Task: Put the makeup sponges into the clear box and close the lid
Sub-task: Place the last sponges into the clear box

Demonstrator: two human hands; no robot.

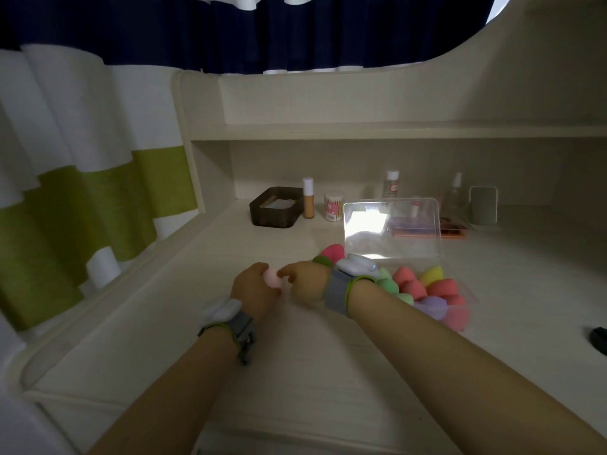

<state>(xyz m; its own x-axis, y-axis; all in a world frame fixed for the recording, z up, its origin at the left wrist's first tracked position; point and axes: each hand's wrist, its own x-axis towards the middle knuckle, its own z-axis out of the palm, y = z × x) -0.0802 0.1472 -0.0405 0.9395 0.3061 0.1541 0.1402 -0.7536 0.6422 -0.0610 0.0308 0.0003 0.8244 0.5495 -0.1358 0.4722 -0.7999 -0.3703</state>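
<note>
My left hand grips a pale pink sponge just above the desk. Beside it, my right hand has its fingers curled, with the fingertips touching the same sponge. A red sponge and a dark green sponge lie on the desk just behind my right hand. The clear box stands to the right of my right wrist and holds several sponges in red, yellow, green and purple. Its clear lid stands open, tilted back behind the box.
At the back of the desk stand a dark tray, a foundation bottle, a cotton swab tub, two clear bottles, a small mirror and a flat palette. A black object lies at the right edge.
</note>
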